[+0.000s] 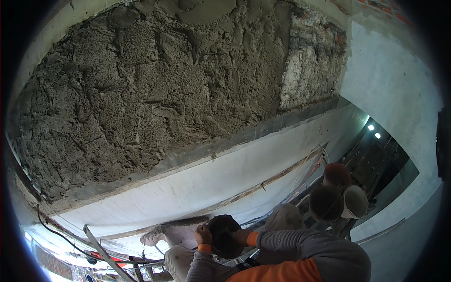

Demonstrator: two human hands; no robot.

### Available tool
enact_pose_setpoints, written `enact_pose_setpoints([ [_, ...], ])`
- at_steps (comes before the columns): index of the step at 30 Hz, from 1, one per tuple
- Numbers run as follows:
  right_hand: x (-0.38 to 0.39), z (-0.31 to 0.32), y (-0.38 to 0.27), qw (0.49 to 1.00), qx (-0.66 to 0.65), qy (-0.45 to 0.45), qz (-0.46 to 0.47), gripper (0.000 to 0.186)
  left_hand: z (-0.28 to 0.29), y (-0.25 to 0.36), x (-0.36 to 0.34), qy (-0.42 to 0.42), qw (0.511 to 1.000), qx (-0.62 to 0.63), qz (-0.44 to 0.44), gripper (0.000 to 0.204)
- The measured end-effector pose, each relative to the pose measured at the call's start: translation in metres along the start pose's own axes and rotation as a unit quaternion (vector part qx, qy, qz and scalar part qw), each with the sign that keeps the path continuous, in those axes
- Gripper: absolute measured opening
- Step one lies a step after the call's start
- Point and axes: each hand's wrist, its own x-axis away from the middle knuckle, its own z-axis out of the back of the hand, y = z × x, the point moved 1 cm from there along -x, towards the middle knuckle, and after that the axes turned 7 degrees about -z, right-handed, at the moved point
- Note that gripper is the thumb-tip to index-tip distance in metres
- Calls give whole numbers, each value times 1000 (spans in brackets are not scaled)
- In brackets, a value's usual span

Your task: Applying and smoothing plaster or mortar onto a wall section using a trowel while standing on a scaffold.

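Note:
A dark round bucket (221, 230) sits between my knees, its mouth tilted toward me. My left hand (203, 234) is closed round its left rim. Into the bucket's mouth from the right reaches my right hand (240, 238); its fingers are lost in the dark inside, so what they hold cannot be made out. Just left of the bucket lies a pale pinkish piece (181, 234) with grey mortar along its upper edge. Above me, rough grey mortar (159, 89) covers most of a wall panel, with an uncoated patch (310, 63) at its right end.
Several buckets (326, 203) cluster on the right beside a dark opening (380, 150). A long wooden strip (263, 184) runs along the white surface (188, 191) below the mortar. At lower left, a slanting pole (105, 251) and a black cable (56, 229) cross the view.

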Motion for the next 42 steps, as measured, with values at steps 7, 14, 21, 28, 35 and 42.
enact_pose_setpoints([
  [7,-5,-38,18,993,3,-89,76,26,2,-2,6,3,1000,20,6,29],
  [14,5,5,18,859,-417,-296,11,29,7,-22,-7,61,997,47,20,29],
  [21,39,58,17,747,-599,-286,47,35,23,-45,-12,160,973,102,133,35],
  [28,126,166,-18,632,-754,151,95,46,24,-48,-11,154,980,75,103,36],
  [35,83,239,19,410,-596,682,104,50,22,-29,1,112,990,75,43,34],
  [42,2,211,72,626,-361,684,-97,30,18,-21,2,67,997,-5,27,31],
])
